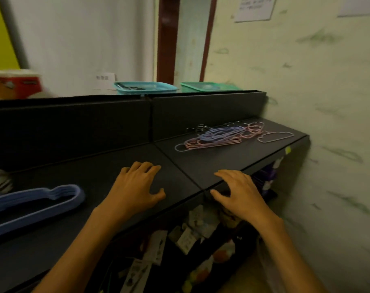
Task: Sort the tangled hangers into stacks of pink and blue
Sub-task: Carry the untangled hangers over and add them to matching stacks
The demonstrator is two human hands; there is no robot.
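Barely begun, we judge: blue stack (35, 205) lies near left, tangled hangers (218, 137) wait far right on the surface (226, 163), both hands (137, 188) (240, 195) spread, holding nothing.

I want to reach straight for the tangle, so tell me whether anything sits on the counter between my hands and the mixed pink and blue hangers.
Nothing visible does. Both the left hand and the right hand rest on the black counter, and only bare counter lies between them and the tangled hangers. The blue hanger stack lies off to the left.
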